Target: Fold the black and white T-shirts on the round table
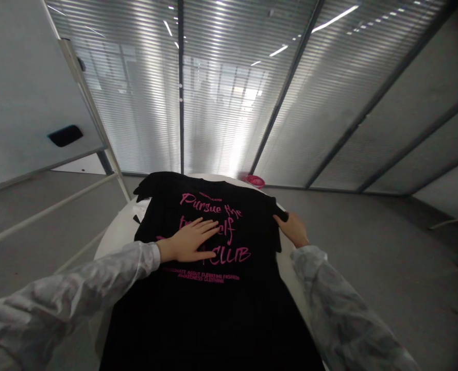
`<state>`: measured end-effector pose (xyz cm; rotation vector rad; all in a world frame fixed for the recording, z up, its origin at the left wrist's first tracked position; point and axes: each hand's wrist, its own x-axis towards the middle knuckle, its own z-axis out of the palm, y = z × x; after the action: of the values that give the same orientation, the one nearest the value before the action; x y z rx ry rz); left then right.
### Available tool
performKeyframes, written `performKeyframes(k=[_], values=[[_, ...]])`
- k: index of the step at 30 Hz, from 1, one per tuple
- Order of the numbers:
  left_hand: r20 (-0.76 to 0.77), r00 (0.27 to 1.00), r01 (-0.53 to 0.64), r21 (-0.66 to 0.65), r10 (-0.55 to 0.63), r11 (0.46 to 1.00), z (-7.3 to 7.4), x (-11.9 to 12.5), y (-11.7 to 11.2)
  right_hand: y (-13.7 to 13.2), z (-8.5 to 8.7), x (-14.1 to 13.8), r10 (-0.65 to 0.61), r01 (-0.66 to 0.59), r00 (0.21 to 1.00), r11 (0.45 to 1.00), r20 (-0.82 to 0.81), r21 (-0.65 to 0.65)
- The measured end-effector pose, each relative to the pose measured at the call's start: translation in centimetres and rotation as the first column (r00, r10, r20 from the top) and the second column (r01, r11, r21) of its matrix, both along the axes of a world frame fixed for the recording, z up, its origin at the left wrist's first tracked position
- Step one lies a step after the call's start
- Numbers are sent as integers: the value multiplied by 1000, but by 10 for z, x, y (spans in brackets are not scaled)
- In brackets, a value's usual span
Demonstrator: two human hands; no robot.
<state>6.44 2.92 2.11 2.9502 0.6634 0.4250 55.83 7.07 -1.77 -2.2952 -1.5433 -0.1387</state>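
Note:
A black T-shirt (213, 324) with pink lettering is spread out over a white round table (115, 239), its collar at the far side and its lower part toward me. My left hand (192, 241) lies flat on the printed chest, fingers stretched out and covering some of the letters. At the shirt's right sleeve, my right hand (292, 229) has its fingers closed on the black cloth edge. The fingertips of that hand are partly hidden by the sleeve.
Beyond the collar a pink round item (255, 181) stands at the table's far edge. A whiteboard (23, 93) on a pale metal frame rises at the left, with a black eraser-like object (65, 135) on it. Glass partitions with blinds (221, 103) close off the back.

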Motion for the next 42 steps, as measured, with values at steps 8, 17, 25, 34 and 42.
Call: performKeyframes(k=[8,17,25,34,42], values=[[-26,999,41,-91,-43,995,-14,6,-18,7,22,-3,22,-2,996,972,-84,233],[36,999,-27,-94,31,995,37,38,-3,-16,66,-84,490,-501,864,816,116,289],[276,925,-209,-198,259,958,-7,36,15,-35,43,-129,540,-525,841,809,18,265],[336,907,-153,-301,255,941,-12,33,16,-18,49,-134,452,-453,886,891,100,-16],[274,651,9,-935,708,354,21,72,66,23,102,-166,506,-382,818,833,-273,400]])
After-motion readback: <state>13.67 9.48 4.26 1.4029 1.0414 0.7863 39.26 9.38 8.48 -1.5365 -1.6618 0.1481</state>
